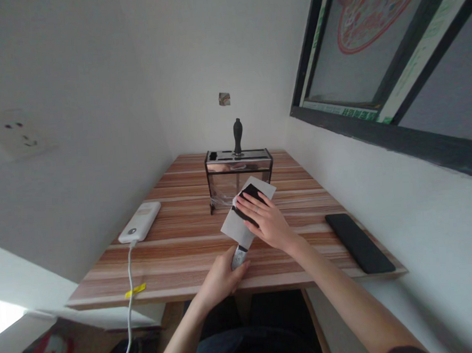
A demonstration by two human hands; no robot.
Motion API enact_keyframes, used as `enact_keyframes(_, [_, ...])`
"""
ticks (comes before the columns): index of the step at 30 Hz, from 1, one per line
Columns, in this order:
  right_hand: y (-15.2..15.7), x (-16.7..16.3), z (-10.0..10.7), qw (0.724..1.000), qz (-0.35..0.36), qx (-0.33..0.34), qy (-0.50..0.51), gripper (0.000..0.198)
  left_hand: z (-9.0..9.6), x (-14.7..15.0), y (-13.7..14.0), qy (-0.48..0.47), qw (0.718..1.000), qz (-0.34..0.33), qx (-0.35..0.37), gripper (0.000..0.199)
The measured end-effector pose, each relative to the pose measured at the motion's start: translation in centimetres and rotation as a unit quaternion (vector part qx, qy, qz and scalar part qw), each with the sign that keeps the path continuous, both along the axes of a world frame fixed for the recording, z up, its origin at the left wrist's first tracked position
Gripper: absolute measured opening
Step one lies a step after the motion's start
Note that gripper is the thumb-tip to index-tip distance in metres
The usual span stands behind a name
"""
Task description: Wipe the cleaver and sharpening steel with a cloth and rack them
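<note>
A cleaver (231, 228) with a broad pale blade is held over the table, its blade pointing away and to the right. My left hand (223, 276) is closed around its grey patterned handle (238, 258). On the upper face of the blade, my right hand (267, 221) presses a black cloth (251, 190), with the fingers laid over it. Just behind the blade stands a clear-sided knife block (214, 157) with a dark frame. One black handle (238, 135) sticks up from its top. The cleaver and right hand hide part of the block's front.
A white power bank (140, 222) with a white cable (130, 279) lies on the wooden table (177, 265) at left. A black phone (360, 242) rests near the right edge. Walls border the table at the back and sides, with a dark-framed window (352, 121) at upper right.
</note>
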State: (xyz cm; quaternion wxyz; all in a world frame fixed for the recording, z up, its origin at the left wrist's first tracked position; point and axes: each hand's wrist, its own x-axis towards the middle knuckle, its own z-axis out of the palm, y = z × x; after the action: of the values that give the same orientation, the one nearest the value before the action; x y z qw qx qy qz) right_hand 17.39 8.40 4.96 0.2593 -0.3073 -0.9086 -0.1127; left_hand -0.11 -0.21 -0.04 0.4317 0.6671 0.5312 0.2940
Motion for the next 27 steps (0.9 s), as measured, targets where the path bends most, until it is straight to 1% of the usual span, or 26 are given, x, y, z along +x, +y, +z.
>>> enact_keyframes(4, [-2.5,-1.4,-0.9,0.999,0.035,-0.021,-0.013,0.049,-0.4,0.0,0.1,-0.005,1.000,0.013,0.007,0.019])
enact_keyframes(7, [-4.0,-2.2,-1.7,0.997,0.061,-0.034,-0.025,0.048,-0.8,0.0,0.2,-0.007,0.999,0.033,0.020,0.011])
enact_keyframes(10, [-4.8,-2.6,-2.2,0.996,0.075,-0.042,-0.032,0.047,-1.2,0.1,0.3,-0.015,0.999,0.033,0.009,0.003])
enact_keyframes(12, [-4.9,-2.6,-2.3,0.995,0.077,-0.044,-0.036,0.047,-1.3,0.1,0.3,-0.017,0.999,0.029,0.002,0.003])
enact_keyframes(16, [-4.3,-2.4,-2.0,0.995,0.083,-0.042,-0.043,0.046,-1.0,0.1,0.4,0.001,0.999,0.030,0.033,0.005])
enact_keyframes(19, [-3.5,-2.0,-1.5,0.996,0.074,-0.032,-0.032,0.046,-0.6,0.0,0.4,0.012,0.998,0.026,0.049,0.012])
enact_keyframes(22, [-2.2,-1.3,-0.8,0.999,0.047,-0.020,-0.018,0.047,-0.3,0.0,0.3,0.015,0.999,0.011,0.038,0.018])
enact_keyframes(27, [0.7,0.2,0.4,1.000,-0.004,0.003,-0.001,0.047,-0.1,0.0,0.2,0.017,1.000,0.000,0.024,0.018])
